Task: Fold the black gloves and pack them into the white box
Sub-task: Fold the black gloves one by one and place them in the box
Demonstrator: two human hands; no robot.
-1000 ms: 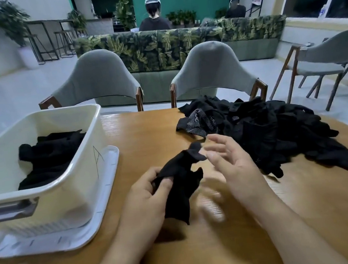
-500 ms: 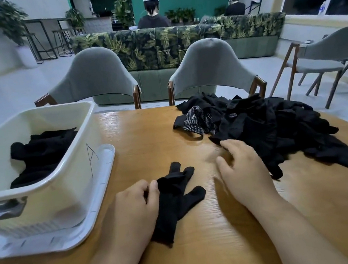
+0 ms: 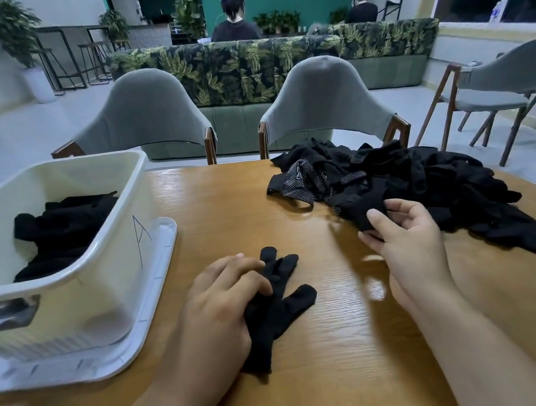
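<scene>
One black glove (image 3: 274, 306) lay flat on the surface (image 3: 349, 378), our left hand (image 3: 219, 313) resting flat-fingered on it; our right hand (image 3: 403, 240) pinched fabric at the edge of the pile (image 3: 426, 183). We judged the gloves light, limp: take by the cuff (image 3: 259, 360). On the white box (image 3: 78, 293) we read a pen-drawn "A"

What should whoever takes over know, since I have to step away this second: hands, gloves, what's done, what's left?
Hands: the left hand rests on a flat glove on the table, not gripping it. The right hand pinches a loose glove at the near side of the pile.
Done: the white box on the left holds packed gloves.
Left: fold the flat glove, pack it, then work through the pile.
</scene>
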